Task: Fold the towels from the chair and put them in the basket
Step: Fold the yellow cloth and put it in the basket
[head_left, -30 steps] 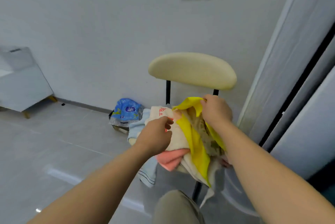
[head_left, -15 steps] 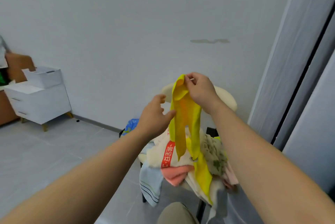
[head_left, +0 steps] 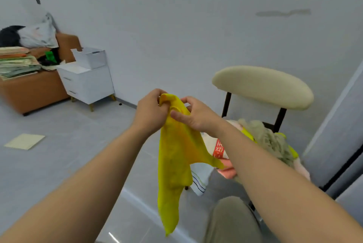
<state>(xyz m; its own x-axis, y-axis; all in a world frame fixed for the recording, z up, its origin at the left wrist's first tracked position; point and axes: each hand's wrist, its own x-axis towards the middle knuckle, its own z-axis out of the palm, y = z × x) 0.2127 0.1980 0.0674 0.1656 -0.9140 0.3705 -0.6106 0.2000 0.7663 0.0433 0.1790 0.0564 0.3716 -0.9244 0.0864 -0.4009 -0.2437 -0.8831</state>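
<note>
A yellow towel (head_left: 173, 166) hangs in the air in front of me, left of the chair. My left hand (head_left: 150, 111) and my right hand (head_left: 193, 116) both pinch its top edge, close together. The chair (head_left: 263, 85) has a cream backrest and black legs. On its seat lies a pile of towels (head_left: 265, 140): beige, pink, white with a red band, and another yellow one. My right forearm hides part of the pile. No basket is in view.
A white nightstand (head_left: 86, 81) with a white box (head_left: 90, 58) on top stands by the far wall. Left of it is an orange sofa (head_left: 33, 89) stacked with folded cloth. A flat cream sheet (head_left: 24, 141) lies on the grey floor. A door frame rises at right.
The yellow towel has come off the pile and moved left, clear of the chair. My left hand, open before, now pinches its top edge. The view has swung left.
</note>
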